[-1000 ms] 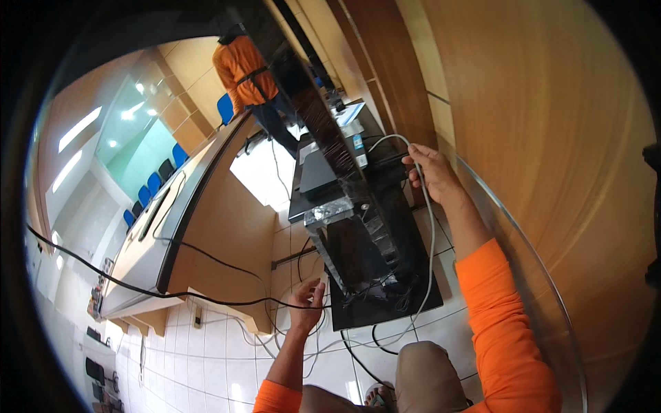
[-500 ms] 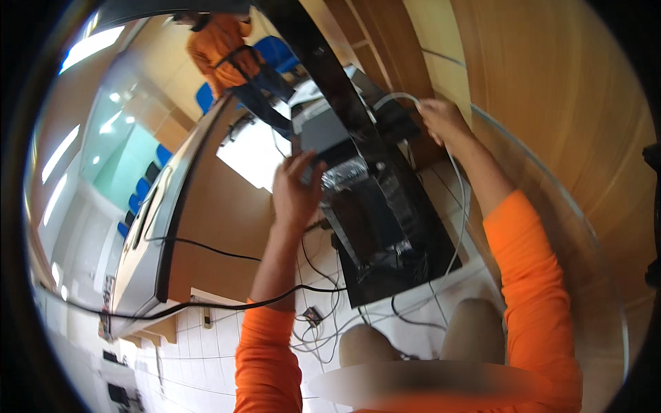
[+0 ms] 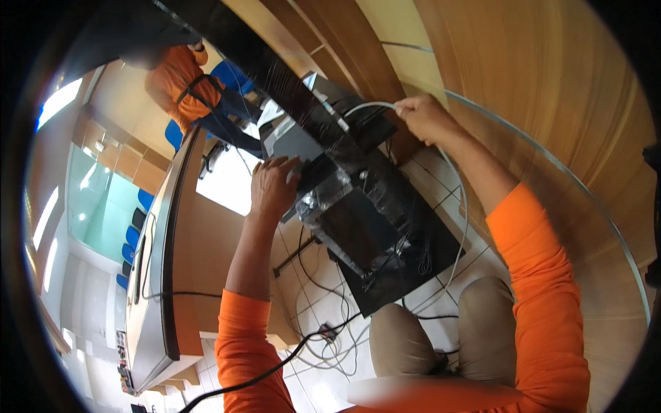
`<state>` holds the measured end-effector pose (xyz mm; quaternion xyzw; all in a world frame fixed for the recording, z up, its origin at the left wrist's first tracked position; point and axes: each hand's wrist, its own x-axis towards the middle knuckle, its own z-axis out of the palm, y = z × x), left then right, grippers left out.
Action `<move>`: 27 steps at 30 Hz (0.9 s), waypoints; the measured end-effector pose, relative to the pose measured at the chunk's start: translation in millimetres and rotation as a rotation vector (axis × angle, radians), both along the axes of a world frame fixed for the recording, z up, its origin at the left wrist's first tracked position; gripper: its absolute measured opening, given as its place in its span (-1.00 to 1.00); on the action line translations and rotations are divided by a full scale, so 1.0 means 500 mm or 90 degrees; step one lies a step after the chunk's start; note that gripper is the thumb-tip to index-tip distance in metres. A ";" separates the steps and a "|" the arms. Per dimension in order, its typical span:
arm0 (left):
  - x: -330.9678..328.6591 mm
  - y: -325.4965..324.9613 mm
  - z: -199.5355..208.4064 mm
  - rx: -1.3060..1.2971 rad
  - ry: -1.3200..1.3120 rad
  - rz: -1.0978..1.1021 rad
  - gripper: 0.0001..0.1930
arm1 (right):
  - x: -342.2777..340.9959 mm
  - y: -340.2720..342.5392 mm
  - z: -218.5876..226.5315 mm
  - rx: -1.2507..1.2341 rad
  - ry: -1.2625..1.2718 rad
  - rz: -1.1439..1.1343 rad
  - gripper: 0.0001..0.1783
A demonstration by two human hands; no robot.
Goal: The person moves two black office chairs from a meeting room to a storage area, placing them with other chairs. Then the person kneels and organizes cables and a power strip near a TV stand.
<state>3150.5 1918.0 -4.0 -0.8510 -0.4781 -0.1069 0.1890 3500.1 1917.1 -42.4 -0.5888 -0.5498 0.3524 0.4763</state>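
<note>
My right hand (image 3: 425, 118) is closed round a pale grey cable (image 3: 463, 186). One end of the cable arches left behind a black stand's tall column (image 3: 275, 69), and the rest hangs down by the stand's black base (image 3: 420, 265). My left hand (image 3: 273, 186) is beside a dark flat-topped box (image 3: 297, 143) at the column, fingers loosely bent and apart, with nothing visible in them. Whether the fingertips touch the box I cannot tell. Clear plastic wrap (image 3: 325, 193) covers part of the stand below the box.
A wooden desk (image 3: 227, 241) stands at the left, a black cable (image 3: 282, 361) crossing in front of it. Loose cables and a small dark plug block (image 3: 328, 333) lie on the tiled floor. A curved wood-panelled wall (image 3: 537, 110) rises at right. Another person (image 3: 182, 86) in orange stands behind the desk.
The whole view has shifted, so the stand and desk sit differently in it. My right hand keeps hold of the cable; my left hand stays beside the dark box, its fingers still bent.
</note>
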 end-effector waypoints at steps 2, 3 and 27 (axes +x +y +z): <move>0.010 0.006 0.000 -0.030 -0.017 0.008 -0.60 | 0.005 0.015 -0.007 0.024 0.005 -0.011 -0.67; 0.015 0.007 0.000 -0.041 -0.004 0.015 -0.59 | 0.008 0.027 -0.007 0.025 0.010 -0.028 -0.69; 0.080 0.011 0.021 -0.139 -0.058 0.190 -0.69 | -0.043 0.352 -0.020 0.188 -0.330 0.285 -0.81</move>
